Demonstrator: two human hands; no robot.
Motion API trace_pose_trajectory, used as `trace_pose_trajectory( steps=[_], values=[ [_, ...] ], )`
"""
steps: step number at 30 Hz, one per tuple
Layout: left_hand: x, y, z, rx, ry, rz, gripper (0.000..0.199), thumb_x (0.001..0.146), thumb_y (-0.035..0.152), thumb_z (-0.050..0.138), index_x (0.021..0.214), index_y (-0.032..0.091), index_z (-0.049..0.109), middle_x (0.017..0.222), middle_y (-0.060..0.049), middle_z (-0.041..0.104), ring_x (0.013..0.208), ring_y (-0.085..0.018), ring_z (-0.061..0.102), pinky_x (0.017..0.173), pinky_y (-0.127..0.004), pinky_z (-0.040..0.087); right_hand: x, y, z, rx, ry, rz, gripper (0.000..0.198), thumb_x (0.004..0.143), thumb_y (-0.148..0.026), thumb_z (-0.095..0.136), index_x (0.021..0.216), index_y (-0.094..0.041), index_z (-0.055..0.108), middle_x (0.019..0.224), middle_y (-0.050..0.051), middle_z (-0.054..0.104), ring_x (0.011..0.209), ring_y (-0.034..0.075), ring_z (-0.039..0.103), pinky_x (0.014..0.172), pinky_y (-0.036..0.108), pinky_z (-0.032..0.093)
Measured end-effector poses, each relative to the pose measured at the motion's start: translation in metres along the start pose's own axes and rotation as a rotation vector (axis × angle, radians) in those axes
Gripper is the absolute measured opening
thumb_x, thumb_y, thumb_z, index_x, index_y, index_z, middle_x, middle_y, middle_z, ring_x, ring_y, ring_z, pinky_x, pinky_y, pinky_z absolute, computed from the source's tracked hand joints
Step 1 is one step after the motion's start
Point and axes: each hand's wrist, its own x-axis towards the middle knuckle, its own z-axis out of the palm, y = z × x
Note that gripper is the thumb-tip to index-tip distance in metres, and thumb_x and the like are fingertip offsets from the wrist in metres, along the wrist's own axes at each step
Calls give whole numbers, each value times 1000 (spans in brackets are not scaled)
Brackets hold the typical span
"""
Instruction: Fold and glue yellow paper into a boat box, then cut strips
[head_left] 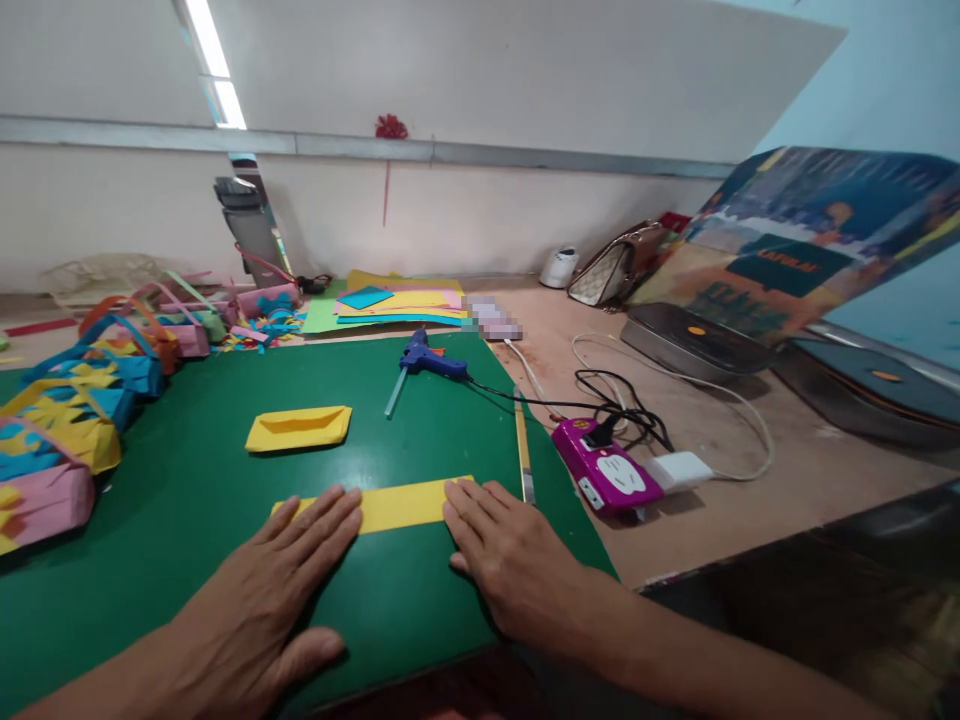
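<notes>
A folded yellow paper strip (403,506) lies flat on the green mat (187,480) in front of me. Across its left end rest the fingers of my left hand (289,570), stretched out, with the thumb apart on the mat. My right hand (502,545) presses its extended fingers on the strip's right end. Both palms face down and neither hand grasps anything. Just beyond the strip sits a yellow folded paper tray (298,430). Farther back, a blue glue gun (431,358) lies with a glue stick in it.
Paper baskets (82,410) line the left side. A utility knife (523,450) lies near the mat's right edge, beside a purple power strip (607,465) with tangled cords (626,405). At the back are coloured paper sheets (405,300) and a bottle (251,230).
</notes>
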Motion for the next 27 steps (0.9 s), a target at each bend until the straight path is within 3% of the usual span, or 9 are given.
trace_pose_trajectory(
  steps=[6, 9, 11, 14, 18, 22, 24, 27],
  values=[
    [-53, -21, 8, 145, 120, -126, 77, 84, 52, 49, 145, 20, 15, 145, -6, 33, 132, -25, 34, 105, -36, 32, 4, 1, -1, -180, -33, -97, 34, 76, -9, 49, 108, -2, 58, 109, 22, 61, 96, 28, 57, 83, 42, 42],
    [-66, -27, 12, 184, 147, -190, 72, 84, 49, 49, 144, 22, 20, 144, -4, 37, 129, -25, 39, 102, -37, 36, 12, 1, -11, -269, -108, -127, 23, 74, -5, 48, 93, -4, 61, 87, 17, 64, 77, 24, 58, 66, 37, 44],
    [-66, -30, 12, 214, 205, -204, 63, 85, 49, 48, 140, 22, 33, 140, -4, 43, 125, -26, 44, 98, -38, 40, 17, 1, -18, -311, -178, -159, 16, 73, -2, 47, 79, -8, 60, 70, 11, 60, 64, 20, 54, 54, 33, 39],
    [-48, -27, 4, 221, 325, -217, 46, 85, 50, 47, 119, 20, 58, 127, -6, 58, 116, -27, 54, 96, -40, 41, 23, 1, -25, -349, -228, -173, 13, 70, -1, 48, 71, -10, 57, 62, 7, 54, 56, 18, 48, 48, 30, 33],
    [1, -6, -9, 191, 330, -201, 44, 87, 43, 48, 120, 17, 56, 125, -11, 58, 115, -28, 53, 98, -42, 38, 27, -4, -28, -359, -206, -163, 14, 70, 0, 46, 69, -11, 55, 60, 6, 53, 54, 18, 48, 50, 30, 34],
    [55, 11, -20, 89, 155, -155, 39, 85, 28, 52, 122, 14, 52, 122, -14, 59, 118, -31, 49, 97, -47, 36, 36, -8, -35, -344, -150, -155, 18, 73, -1, 43, 71, -12, 57, 63, 8, 57, 57, 20, 52, 68, 40, 41],
    [72, 8, -27, 35, 12, -122, 21, 86, 15, 45, 99, 14, 62, 98, -12, 68, 96, -27, 61, 89, -44, 41, 45, -3, -40, -300, -122, -132, 19, 75, -1, 43, 73, -11, 59, 64, 9, 59, 58, 20, 54, 75, 42, 41],
    [78, -5, -42, -151, -76, -232, 24, 86, 13, 39, 73, 14, 59, 71, -10, 65, 68, -22, 61, 67, -34, 45, 59, 17, -46, 22, -7, -5, 20, 84, -8, 42, 78, -13, 60, 69, 8, 64, 65, 19, 59, 78, 40, 42]
  ],
)
